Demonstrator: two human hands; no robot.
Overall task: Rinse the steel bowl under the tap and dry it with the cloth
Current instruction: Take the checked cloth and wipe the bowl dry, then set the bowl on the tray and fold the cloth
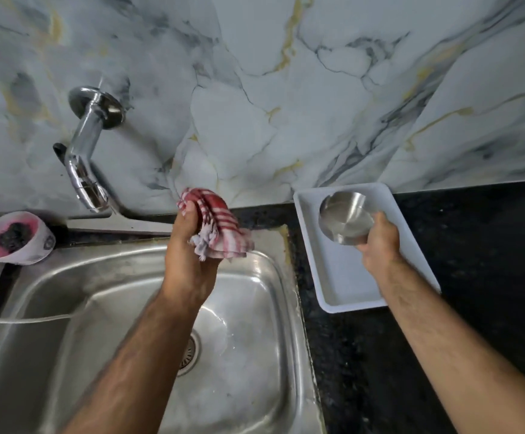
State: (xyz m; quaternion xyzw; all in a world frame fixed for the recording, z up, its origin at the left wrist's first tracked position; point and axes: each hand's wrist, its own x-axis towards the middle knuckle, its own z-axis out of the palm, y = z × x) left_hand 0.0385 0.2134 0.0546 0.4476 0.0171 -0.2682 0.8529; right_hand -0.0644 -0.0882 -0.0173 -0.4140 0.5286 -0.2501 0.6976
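Steel bowl [345,219] gripped by right hand [380,245]; left hand [189,255] clutches cloth [220,227], fingers hidden.

We find no legible text, brand, number or sign in this view. The only candidate is a small dark round mark on the white outer wall of the pink tub [17,238], well to the left of the left hand's fingers [189,211]; it is too blurred for us to read. The steel bowl [345,219] just above the right hand's fingers [377,220] shows bare metal, no stamp. The checked cloth [220,227] beside the left fingers carries no label.
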